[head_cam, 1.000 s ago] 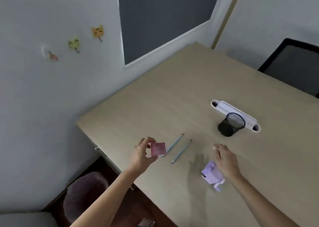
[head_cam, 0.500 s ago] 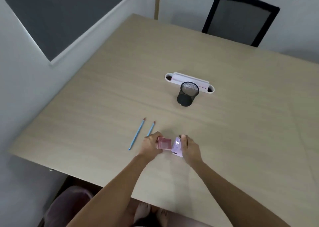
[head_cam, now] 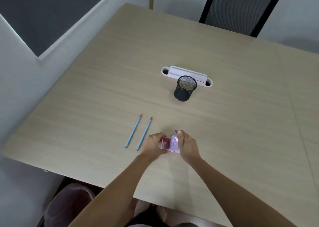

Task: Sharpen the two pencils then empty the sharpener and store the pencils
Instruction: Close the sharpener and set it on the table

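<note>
Two blue pencils [head_cam: 133,130] [head_cam: 144,133] lie side by side on the wooden table [head_cam: 224,123], red tips pointing away from me. Just right of them my left hand [head_cam: 152,144] grips a pink transparent shavings drawer [head_cam: 164,143]. My right hand [head_cam: 187,144] holds the lilac sharpener body [head_cam: 174,143]. The drawer's right side touches the sharpener body, so the two parts meet between my hands. A black mesh pencil cup [head_cam: 184,88] stands farther back, upright.
A white desk organiser [head_cam: 186,74] sits right behind the mesh cup. A black mesh chair [head_cam: 240,9] stands at the far side of the table. A pink bin with a liner [head_cam: 69,202] sits on the floor below the table's near left edge.
My view swung from the left wall to the table centre. My left hand brought the pink drawer from the table's left edge over to the sharpener, and both hands closed together.
</note>
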The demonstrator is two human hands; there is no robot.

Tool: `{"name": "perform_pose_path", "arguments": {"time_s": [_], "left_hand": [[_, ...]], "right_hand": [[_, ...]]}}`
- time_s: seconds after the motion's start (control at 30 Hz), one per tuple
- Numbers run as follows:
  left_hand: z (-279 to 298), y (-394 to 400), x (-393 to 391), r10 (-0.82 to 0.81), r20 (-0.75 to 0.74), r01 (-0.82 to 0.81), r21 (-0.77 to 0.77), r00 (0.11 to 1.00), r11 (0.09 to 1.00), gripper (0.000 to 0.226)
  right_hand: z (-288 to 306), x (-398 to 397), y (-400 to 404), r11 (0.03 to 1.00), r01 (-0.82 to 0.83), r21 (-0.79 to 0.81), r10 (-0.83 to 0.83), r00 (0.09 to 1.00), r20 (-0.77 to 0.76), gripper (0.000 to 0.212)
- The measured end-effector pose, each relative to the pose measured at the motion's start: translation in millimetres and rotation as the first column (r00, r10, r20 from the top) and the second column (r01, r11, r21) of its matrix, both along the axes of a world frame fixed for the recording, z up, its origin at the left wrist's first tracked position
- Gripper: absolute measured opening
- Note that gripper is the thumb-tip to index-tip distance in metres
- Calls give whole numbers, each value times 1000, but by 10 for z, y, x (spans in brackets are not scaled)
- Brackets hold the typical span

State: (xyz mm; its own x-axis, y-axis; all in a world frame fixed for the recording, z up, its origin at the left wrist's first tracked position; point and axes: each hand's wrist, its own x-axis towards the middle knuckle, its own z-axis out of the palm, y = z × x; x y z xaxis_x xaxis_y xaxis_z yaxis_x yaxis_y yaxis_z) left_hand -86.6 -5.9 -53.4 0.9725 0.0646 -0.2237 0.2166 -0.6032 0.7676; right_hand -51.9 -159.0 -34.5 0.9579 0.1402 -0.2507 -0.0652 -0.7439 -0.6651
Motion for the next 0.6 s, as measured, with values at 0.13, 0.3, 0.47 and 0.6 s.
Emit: {"name": "perform_pose_path", "arguments": {"time_s": [0.13,0.3,0.47,0.6], "left_hand": [[18,-241,53,12,-70,-13,-11,998,1000,41],[-19,-292,74,24,-114,-23,13,993,1000,47],[90,-165,96,-163,-160,165,1,974,986,79],[153,346,224,102,-110,-96,53,989,994,69]], "right_hand": [[-17,1,15,999,33,0,-33,999,-16,42],[-57,-1,42,998,57,-5,-57,998,18,42],[37,48,4,1000,-9,-30,8,999,-50,43],[184,147,52,986,87,-139,-71,991,115,42]]}}
